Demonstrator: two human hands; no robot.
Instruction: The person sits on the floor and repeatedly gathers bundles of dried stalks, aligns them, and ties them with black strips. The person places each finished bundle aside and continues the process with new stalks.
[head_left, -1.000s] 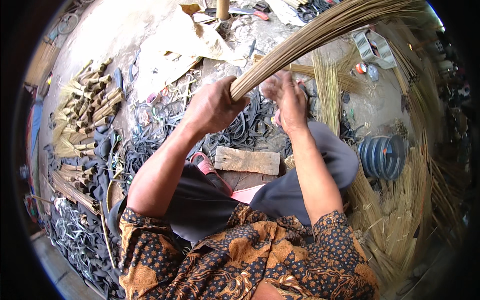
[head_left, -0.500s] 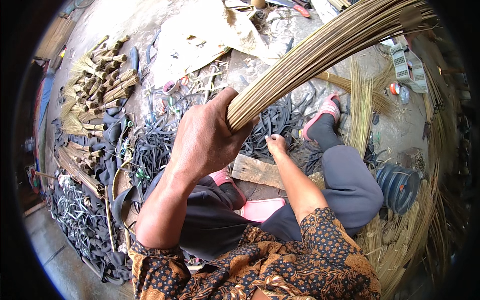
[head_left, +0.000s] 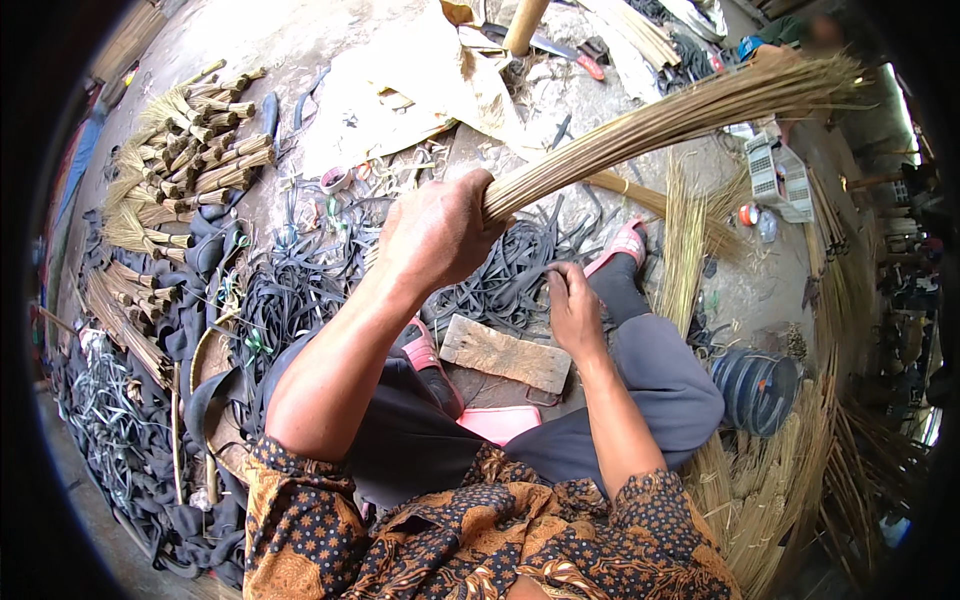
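A long bundle of thin tan sticks (head_left: 640, 127) is gripped near its narrow end by my left hand (head_left: 440, 225), whose fingers wrap round it. From there the bundle rises to the far right, and its tips fan out. Its short butt end shows just left of my wrist. My right hand (head_left: 578, 315) is lower and to the right, fingers curled together at the edge of a tangled pile of black strips (head_left: 510, 270). One dark strip seems pinched at its fingertips. Between my feet lies a worn wooden board (head_left: 505, 353).
Many short tied stick bundles (head_left: 205, 140) lie at the far left. A pale sheet (head_left: 390, 75) and a knife (head_left: 560, 50) are at the back. Loose sticks (head_left: 685, 240), a white plastic basket (head_left: 780, 180) and a dark ribbed container (head_left: 755, 390) stand to the right. Another person (head_left: 790, 35) sits far right.
The bundle has swung lower and farther from me, so its fanned tips now show. My right hand has shifted slightly right, and its fingers have turned upward at the strips.
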